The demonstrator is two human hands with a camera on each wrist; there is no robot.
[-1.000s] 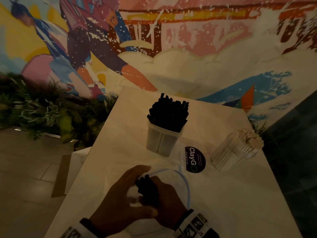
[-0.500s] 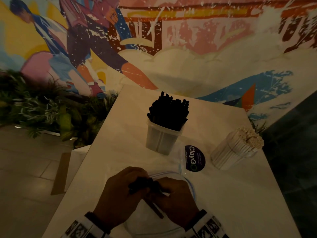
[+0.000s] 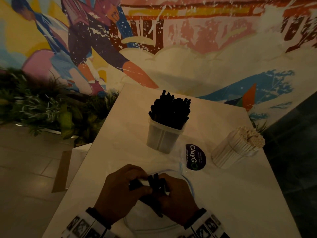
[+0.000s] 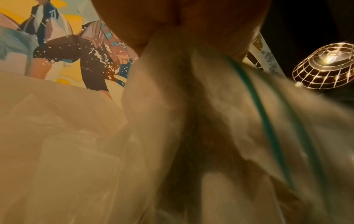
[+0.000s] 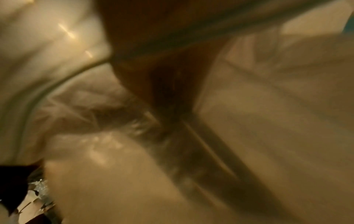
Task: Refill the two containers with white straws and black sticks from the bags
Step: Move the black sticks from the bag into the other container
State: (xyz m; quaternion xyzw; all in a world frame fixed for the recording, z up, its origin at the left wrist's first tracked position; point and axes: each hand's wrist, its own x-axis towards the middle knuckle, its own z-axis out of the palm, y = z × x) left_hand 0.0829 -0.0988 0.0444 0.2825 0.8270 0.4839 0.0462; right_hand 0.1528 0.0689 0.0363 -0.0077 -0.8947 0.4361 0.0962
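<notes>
Both hands meet at the near edge of the white table (image 3: 240, 194) over a clear zip bag (image 3: 189, 184) with a blue seal. My left hand (image 3: 120, 191) and right hand (image 3: 176, 194) together grip a small bundle of black sticks (image 3: 155, 183), its tips poking up between the fingers. A clear container (image 3: 163, 138) packed with black sticks (image 3: 169, 109) stands mid-table. To the right a second clear container (image 3: 231, 152) holds white straws (image 3: 250, 138). Both wrist views are blurred, showing only bag plastic (image 4: 210, 121) close to the palm.
A dark round ClayGo sticker (image 3: 195, 157) lies between the two containers. Green plants (image 3: 42, 107) line the floor at left below a painted mural wall (image 3: 188, 40). A white and brown box (image 3: 68, 165) stands beside the table's left edge.
The hands have drawn together over the bag and gathered the black sticks into an upright bundle; a second ago the left hand was spread wider. The containers have not moved.
</notes>
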